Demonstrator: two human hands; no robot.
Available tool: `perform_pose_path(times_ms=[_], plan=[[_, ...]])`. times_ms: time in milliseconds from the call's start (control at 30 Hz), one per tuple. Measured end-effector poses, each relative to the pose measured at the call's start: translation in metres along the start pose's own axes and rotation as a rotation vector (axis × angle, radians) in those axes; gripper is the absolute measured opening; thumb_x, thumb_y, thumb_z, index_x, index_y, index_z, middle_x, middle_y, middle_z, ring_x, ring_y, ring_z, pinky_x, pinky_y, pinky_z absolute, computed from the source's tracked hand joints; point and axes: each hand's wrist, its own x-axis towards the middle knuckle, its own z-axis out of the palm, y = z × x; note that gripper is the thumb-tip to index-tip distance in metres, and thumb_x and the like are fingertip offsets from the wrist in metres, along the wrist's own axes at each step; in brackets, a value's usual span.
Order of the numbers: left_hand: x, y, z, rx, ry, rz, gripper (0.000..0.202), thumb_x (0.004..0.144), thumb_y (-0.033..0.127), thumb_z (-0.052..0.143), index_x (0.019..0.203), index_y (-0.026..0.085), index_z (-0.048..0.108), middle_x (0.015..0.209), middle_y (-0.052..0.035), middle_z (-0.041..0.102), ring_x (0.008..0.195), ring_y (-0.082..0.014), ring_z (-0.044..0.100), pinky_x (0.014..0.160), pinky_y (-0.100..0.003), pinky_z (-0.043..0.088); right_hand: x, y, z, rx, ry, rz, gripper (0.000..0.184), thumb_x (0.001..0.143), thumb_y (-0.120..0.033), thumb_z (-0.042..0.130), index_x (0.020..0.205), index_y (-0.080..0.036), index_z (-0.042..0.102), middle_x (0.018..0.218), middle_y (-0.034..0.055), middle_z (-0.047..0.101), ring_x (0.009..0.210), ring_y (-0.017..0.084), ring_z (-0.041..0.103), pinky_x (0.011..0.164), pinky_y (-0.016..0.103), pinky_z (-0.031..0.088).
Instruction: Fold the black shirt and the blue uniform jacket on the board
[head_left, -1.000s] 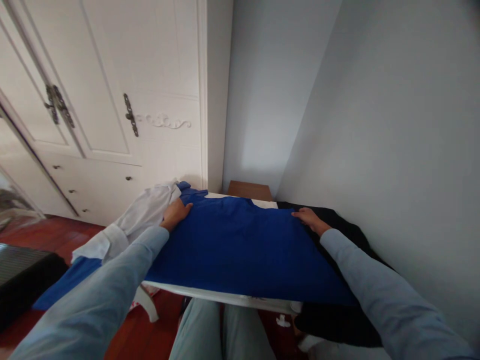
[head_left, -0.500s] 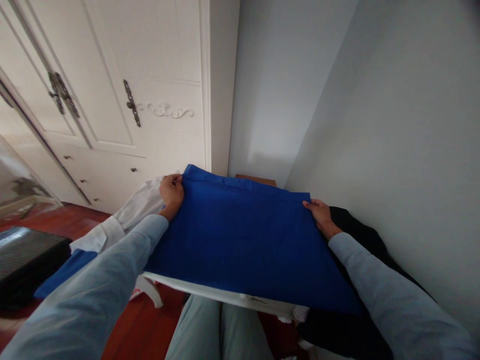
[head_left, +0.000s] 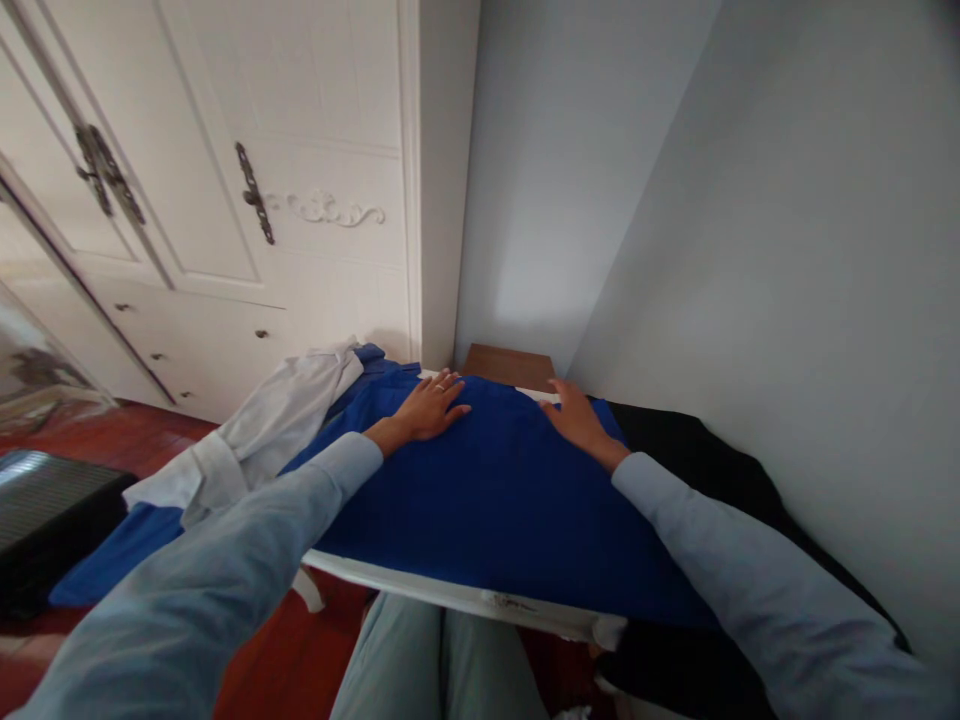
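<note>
A blue cloth garment (head_left: 487, 500) lies spread over a white table (head_left: 420, 585) in front of my legs. Near its far edge, my left hand (head_left: 433, 405) rests palm down on the fabric, fingers stretched out, a ring on one of them. My right hand (head_left: 576, 415) is at the far right part of the same cloth with thumb and fingers apart, holding nothing. Whether its palm touches the fabric is hard to tell. A light grey-white garment (head_left: 255, 435) and more blue fabric lie to the left of my left hand.
Black cloth (head_left: 675, 450) lies on the right against the grey wall (head_left: 810, 250). A white wardrobe (head_left: 330, 120) stands behind on the left. A brown wooden piece (head_left: 510, 366) is in the corner. A dark ribbed case (head_left: 60, 510) sits on the red floor (head_left: 262, 650).
Both hands have let go of the cloth's far corners and moved inward. The blue cloth, held up and stretched before, now lies down on the table.
</note>
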Motion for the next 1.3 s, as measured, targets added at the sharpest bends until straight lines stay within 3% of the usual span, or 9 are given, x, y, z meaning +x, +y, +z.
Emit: perform_pose_path(times_ms=[100,200,333,500,833,1000,1133,1300], plan=[[0.015,0.016,0.016,-0.017,-0.087,-0.014,0.073,0.102,0.060,0.025,0.158,0.014,0.032,0.164,-0.0162,0.025,0.155,-0.0311,0.013,0.124,-0.049,0.014,0.011,-0.052,0.029,-0.017,-0.152,-0.276,0.065,0.101,-0.052,0.040,0.150,-0.010,0.044,0.159,0.0160,0.038,0.149,0.028,0.031,0.123,0.043,0.023],[0.018,0.015,0.034,-0.045,-0.155,-0.106,0.072,0.102,0.060,0.024,0.161,0.018,0.026,0.166,-0.0174,0.018,0.154,-0.0338,0.014,0.122,-0.053,0.015,0.018,-0.073,0.054,-0.087,-0.266,-0.339,0.073,0.102,-0.061,0.029,0.155,-0.011,0.039,0.162,0.0154,0.032,0.152,0.029,0.026,0.123,0.047,0.022],[0.012,0.007,0.045,-0.077,-0.168,-0.107,0.075,0.101,0.064,0.019,0.162,0.020,0.023,0.166,-0.0165,0.015,0.154,-0.0330,0.015,0.123,-0.053,0.015,0.018,-0.060,0.071,-0.134,-0.386,-0.304,0.079,0.102,-0.064,0.015,0.157,-0.011,0.036,0.163,0.0152,0.030,0.152,0.030,0.025,0.123,0.049,0.021],[0.011,0.006,0.046,-0.083,-0.155,-0.106,0.076,0.100,0.066,0.020,0.161,0.021,0.025,0.166,-0.0155,0.015,0.154,-0.0337,0.016,0.123,-0.053,0.014,0.016,-0.048,0.077,-0.134,-0.362,-0.318,0.079,0.103,-0.063,0.010,0.157,-0.012,0.036,0.164,0.0141,0.028,0.153,0.029,0.023,0.124,0.048,0.019],[0.006,0.008,0.043,-0.085,-0.168,-0.136,0.079,0.100,0.066,0.019,0.161,0.016,0.024,0.165,-0.0181,0.017,0.154,-0.0329,0.016,0.123,-0.053,0.013,0.013,-0.054,0.075,-0.158,-0.345,-0.227,0.081,0.102,-0.066,0.014,0.158,-0.010,0.032,0.165,0.0163,0.023,0.154,0.029,0.019,0.125,0.046,0.014],[-0.027,-0.013,0.032,-0.048,-0.185,-0.195,0.078,0.101,0.064,0.022,0.160,0.013,0.028,0.164,-0.0173,0.023,0.153,-0.0301,0.018,0.124,-0.049,0.014,0.010,-0.054,0.075,-0.167,-0.327,-0.144,0.082,0.101,-0.068,0.014,0.159,-0.012,0.029,0.166,0.0158,0.022,0.155,0.028,0.016,0.125,0.047,0.010],[-0.063,-0.032,0.019,-0.009,-0.192,-0.319,0.077,0.101,0.064,0.021,0.159,0.014,0.030,0.164,-0.0169,0.022,0.154,-0.0307,0.017,0.123,-0.052,0.015,0.008,-0.056,0.074,-0.189,-0.325,-0.070,0.081,0.101,-0.068,0.014,0.160,-0.013,0.028,0.166,0.0156,0.020,0.155,0.029,0.013,0.125,0.050,0.009],[-0.086,-0.034,0.011,0.000,-0.179,-0.420,0.079,0.101,0.065,0.020,0.160,0.013,0.026,0.165,-0.0180,0.021,0.154,-0.0314,0.017,0.123,-0.050,0.017,0.008,-0.057,0.074,-0.211,-0.310,0.022,0.080,0.101,-0.067,0.015,0.160,-0.013,0.026,0.167,0.0152,0.016,0.155,0.031,0.011,0.123,0.055,0.009]])
